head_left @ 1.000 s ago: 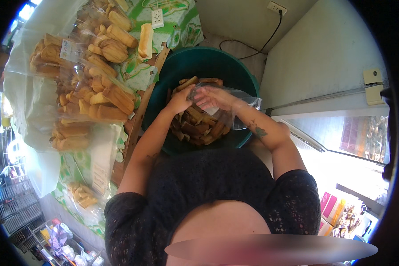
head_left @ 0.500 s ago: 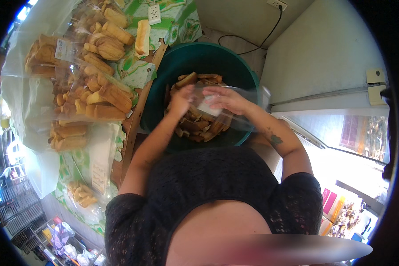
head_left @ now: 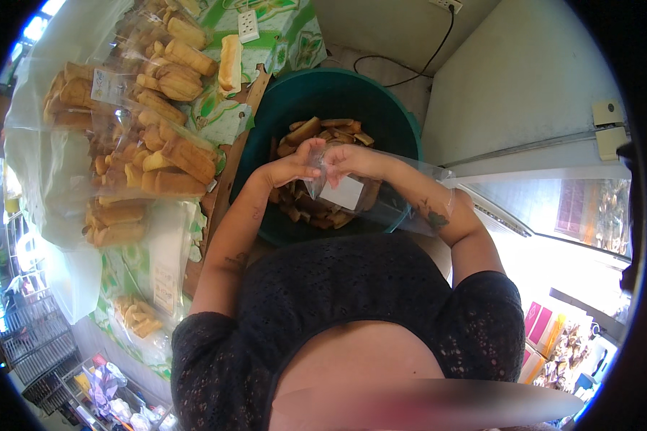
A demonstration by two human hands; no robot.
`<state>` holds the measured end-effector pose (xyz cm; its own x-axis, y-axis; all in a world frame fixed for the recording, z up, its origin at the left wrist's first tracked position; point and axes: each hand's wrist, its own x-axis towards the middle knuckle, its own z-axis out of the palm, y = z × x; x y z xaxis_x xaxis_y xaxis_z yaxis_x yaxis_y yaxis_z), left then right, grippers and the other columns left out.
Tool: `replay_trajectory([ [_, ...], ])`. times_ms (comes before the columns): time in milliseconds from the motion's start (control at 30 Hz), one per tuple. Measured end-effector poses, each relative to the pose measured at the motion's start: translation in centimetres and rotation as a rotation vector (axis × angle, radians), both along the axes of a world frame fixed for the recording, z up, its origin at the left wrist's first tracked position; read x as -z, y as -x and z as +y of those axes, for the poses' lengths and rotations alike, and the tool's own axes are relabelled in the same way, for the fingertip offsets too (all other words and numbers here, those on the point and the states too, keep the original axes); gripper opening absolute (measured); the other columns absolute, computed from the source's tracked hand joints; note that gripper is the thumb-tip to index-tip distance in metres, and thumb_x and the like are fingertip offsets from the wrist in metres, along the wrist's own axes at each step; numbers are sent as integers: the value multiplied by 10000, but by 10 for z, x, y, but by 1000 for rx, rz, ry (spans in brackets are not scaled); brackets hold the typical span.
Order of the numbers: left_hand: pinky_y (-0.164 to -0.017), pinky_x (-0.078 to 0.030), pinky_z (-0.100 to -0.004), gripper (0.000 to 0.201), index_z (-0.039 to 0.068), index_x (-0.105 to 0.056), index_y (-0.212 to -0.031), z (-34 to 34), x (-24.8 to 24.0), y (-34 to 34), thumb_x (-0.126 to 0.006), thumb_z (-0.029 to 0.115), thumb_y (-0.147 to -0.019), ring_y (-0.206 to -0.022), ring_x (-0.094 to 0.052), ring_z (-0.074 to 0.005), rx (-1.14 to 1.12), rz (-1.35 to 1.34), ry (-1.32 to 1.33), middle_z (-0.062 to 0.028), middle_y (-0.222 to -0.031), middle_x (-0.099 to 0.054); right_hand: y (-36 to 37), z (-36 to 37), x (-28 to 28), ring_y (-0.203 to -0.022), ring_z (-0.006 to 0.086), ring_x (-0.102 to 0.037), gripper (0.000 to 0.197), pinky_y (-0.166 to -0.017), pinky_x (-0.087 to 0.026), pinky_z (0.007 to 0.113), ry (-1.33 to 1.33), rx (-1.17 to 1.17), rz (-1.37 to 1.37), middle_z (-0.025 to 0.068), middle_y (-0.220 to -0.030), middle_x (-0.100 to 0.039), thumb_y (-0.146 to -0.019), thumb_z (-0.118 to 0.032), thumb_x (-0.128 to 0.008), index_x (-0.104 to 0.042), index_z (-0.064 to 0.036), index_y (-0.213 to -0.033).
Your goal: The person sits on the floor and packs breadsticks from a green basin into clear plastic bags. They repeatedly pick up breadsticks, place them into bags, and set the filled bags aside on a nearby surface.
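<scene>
Over a large green tub [head_left: 266, 108], both of my hands are at the mouth of a clear plastic bag [head_left: 402, 199] with a white label. My left hand [head_left: 295, 165] is closed on the bag's edge, thumb and fingers pinching the film. Beside it, my right hand [head_left: 356, 162] has its fingers bent down against the film, just above the label. The bag trails to the right, along my right forearm. Below the hands, many browned bread pieces [head_left: 305, 131] lie in the tub, partly covered by the hands and bag.
On the left, a table with a green-and-white cloth [head_left: 223, 118] bears clear bags of bread pieces [head_left: 183, 169] and a white power strip [head_left: 248, 26]. One bread piece [head_left: 230, 63] lies near its edge. A pale refrigerator-like cabinet [head_left: 525, 93] stands right; a black cable [head_left: 438, 65] hangs behind the tub.
My hands have come together at the bag's mouth, the left turning inward to the right. The bag now lies further along my right forearm, and its label shows more fully.
</scene>
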<state>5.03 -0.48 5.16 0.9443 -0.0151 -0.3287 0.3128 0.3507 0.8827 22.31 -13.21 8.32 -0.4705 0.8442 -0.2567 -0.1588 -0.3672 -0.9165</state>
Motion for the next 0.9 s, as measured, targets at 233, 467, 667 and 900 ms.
replay_trajectory([
  [233, -989, -317, -483, 907, 176, -124, -1430, -29, -9, -2, -643, 424, -729, -1274, -316, -278, -156, -5, 306, -95, -1399, -258, 14, 3, 11, -810, 272, -600, 292, -718, -467, 330, -263, 295, -676, 157, -844, -615, -760, -211, -657, -589, 38, -897],
  [467, -946, -346, -560, 928, 200, -129, -1430, -7, -1, 17, -653, 477, -716, -1286, -304, -298, -109, -76, 419, -92, -1408, -287, 33, 7, -3, -907, 314, -586, 411, -746, -458, 395, -727, 307, -814, 155, -916, -594, -753, -308, -646, -545, -4, -1010],
  [667, -910, -385, -539, 906, 204, -217, -1396, -16, 7, 12, -689, 519, -689, -1238, -341, -291, 9, -214, 830, -76, -1366, -308, 35, 7, -33, -924, 327, -584, 389, -758, -452, 410, -379, 68, -866, 186, -962, -600, -771, -253, -636, -551, -4, -1057],
  [900, -887, -409, -487, 878, 194, -246, -1380, -10, 2, 15, -716, 347, -655, -1118, -449, -295, -381, -222, 89, -78, -1263, -327, 14, -15, -26, -926, 259, -602, 383, -805, -471, 336, -705, 281, -694, 149, -1011, -615, -777, -209, -669, -560, -40, -1103],
])
